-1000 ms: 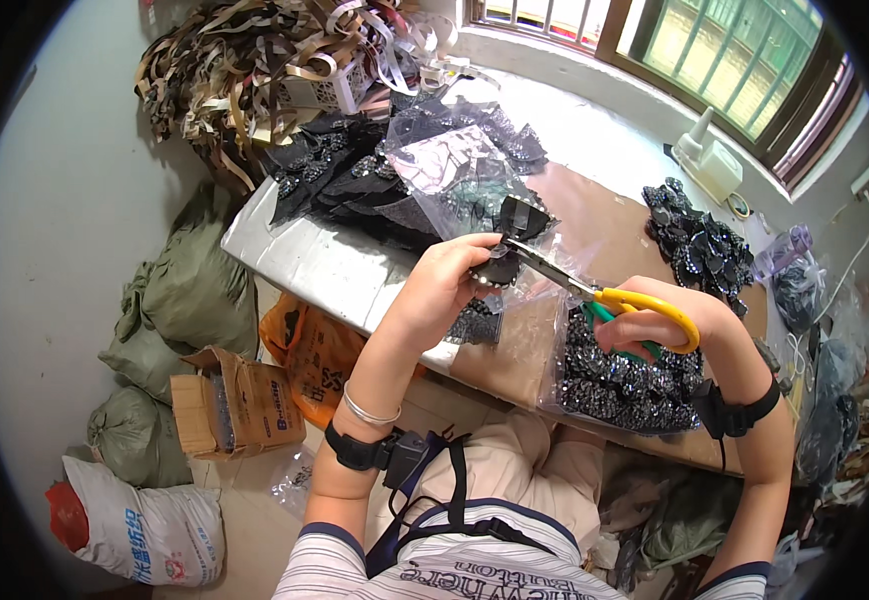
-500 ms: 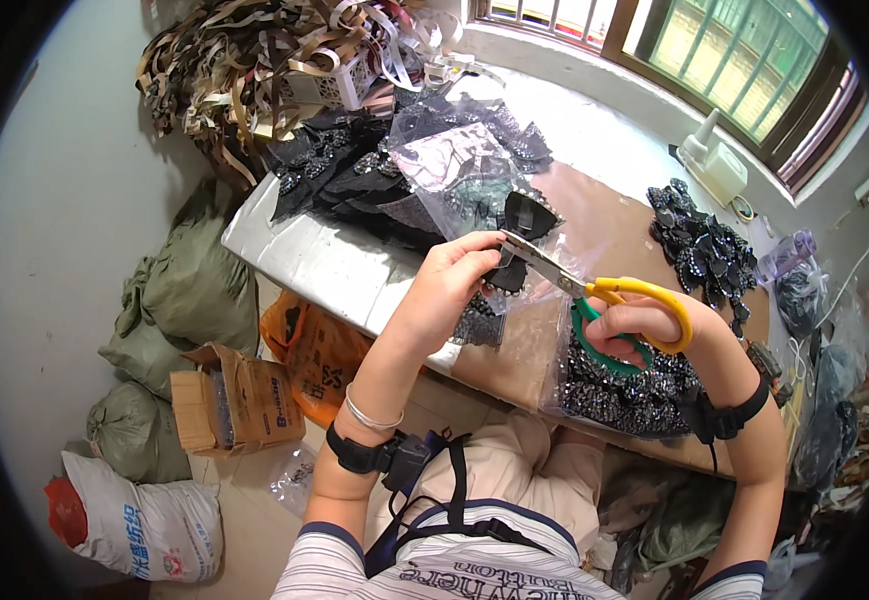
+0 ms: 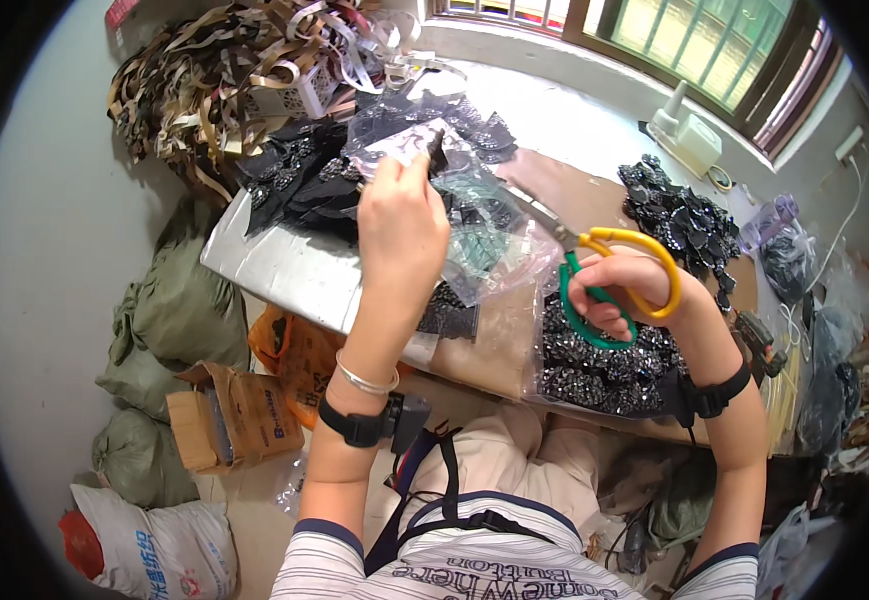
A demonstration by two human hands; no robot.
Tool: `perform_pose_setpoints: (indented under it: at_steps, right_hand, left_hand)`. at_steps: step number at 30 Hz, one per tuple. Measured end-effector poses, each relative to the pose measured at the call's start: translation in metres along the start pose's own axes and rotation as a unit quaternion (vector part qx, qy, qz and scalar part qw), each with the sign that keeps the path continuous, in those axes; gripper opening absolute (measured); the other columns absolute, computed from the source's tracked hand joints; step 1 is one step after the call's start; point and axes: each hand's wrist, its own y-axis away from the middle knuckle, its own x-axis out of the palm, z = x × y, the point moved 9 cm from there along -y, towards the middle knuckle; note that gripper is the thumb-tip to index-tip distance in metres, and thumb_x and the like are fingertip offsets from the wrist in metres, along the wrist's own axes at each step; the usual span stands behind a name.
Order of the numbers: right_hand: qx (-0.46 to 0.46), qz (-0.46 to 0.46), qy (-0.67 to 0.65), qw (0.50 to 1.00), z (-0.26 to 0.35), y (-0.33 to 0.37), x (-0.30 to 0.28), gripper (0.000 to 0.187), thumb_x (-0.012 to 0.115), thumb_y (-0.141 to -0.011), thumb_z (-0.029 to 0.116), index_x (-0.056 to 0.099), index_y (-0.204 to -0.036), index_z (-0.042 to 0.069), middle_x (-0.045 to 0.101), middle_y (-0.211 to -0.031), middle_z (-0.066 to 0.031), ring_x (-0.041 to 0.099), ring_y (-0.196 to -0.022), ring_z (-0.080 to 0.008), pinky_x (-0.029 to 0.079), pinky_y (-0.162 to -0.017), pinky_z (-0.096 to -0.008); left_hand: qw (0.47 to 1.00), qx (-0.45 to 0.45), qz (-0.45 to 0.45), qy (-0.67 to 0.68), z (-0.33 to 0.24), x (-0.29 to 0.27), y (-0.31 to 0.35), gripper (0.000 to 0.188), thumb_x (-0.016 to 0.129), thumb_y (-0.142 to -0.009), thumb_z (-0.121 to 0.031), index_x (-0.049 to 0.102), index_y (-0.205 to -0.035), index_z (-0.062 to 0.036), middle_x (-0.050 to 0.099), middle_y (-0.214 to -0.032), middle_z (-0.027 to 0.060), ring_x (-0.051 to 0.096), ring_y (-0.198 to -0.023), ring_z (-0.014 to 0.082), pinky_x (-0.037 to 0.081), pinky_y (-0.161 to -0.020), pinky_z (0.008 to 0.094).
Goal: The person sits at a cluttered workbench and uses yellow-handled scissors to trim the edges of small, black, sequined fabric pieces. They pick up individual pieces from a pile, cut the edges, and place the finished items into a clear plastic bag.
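Silvery metal tabletop (image 3: 275, 262) carries clear plastic bags (image 3: 490, 250) and heaps of black beaded trims (image 3: 610, 365). My right hand (image 3: 623, 292) is closed through the yellow-and-green scissors (image 3: 595, 268), blades pointing left over the bags. My left hand (image 3: 402, 222), raised above them, pinches a small black trim piece (image 3: 436, 150) between fingertips.
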Motion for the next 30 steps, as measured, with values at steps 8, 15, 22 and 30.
perform_pose_setpoints:
  at_steps: [8,15,22,30]
  right_hand:
    - [-0.229,-0.129,-0.155,0.952,0.010,0.111,-0.053,0.025,0.049,-0.090,0.025,0.054,-0.083,0.002,0.042,-0.059,-0.0003,0.044,-0.046,-0.0116,0.038,-0.039,-0.0249]
    - [-0.277,-0.243,-0.172,0.914,-0.038,0.178,-0.079,0.023,0.048,-0.090,0.026,0.053,-0.083,0.004,0.042,-0.059,-0.0005,0.044,-0.046,-0.0121,0.040,-0.041,-0.0260]
    - [-0.060,-0.262,0.135,0.954,-0.092,0.156,-0.038,0.023,0.057,-0.089,0.023,0.059,-0.085,0.001,0.054,-0.064,-0.0036,0.054,-0.052,-0.0136,0.046,-0.050,-0.0272]
    - [-0.041,-0.279,0.342,0.896,-0.103,0.128,-0.017,0.016,0.064,-0.086,0.015,0.057,-0.087,0.000,0.059,-0.069,-0.0108,0.056,-0.059,-0.0199,0.047,-0.060,-0.0328]
  left_hand:
    - [0.898,-0.077,0.257,0.350,-0.076,0.123,-0.007,0.057,0.068,-0.088,-0.027,0.050,-0.134,0.0029,0.069,-0.105,0.0199,0.067,-0.090,0.0164,0.052,-0.078,0.0290]
    - [0.863,0.318,0.380,0.098,-0.160,0.153,0.086,0.031,0.070,-0.071,-0.004,0.067,-0.102,-0.0043,0.062,-0.105,0.0175,0.057,-0.103,0.0304,0.042,-0.091,0.0418]
    - [0.919,0.213,0.307,0.123,-0.118,0.128,0.088,0.022,0.073,-0.069,-0.002,0.066,-0.089,-0.0042,0.053,-0.097,0.0113,0.055,-0.095,0.0313,0.044,-0.086,0.0406]
    - [0.928,0.100,0.309,0.181,-0.103,0.118,0.098,0.024,0.073,-0.077,-0.007,0.066,-0.098,0.0003,0.064,-0.093,0.0148,0.063,-0.085,0.0311,0.049,-0.080,0.0340]
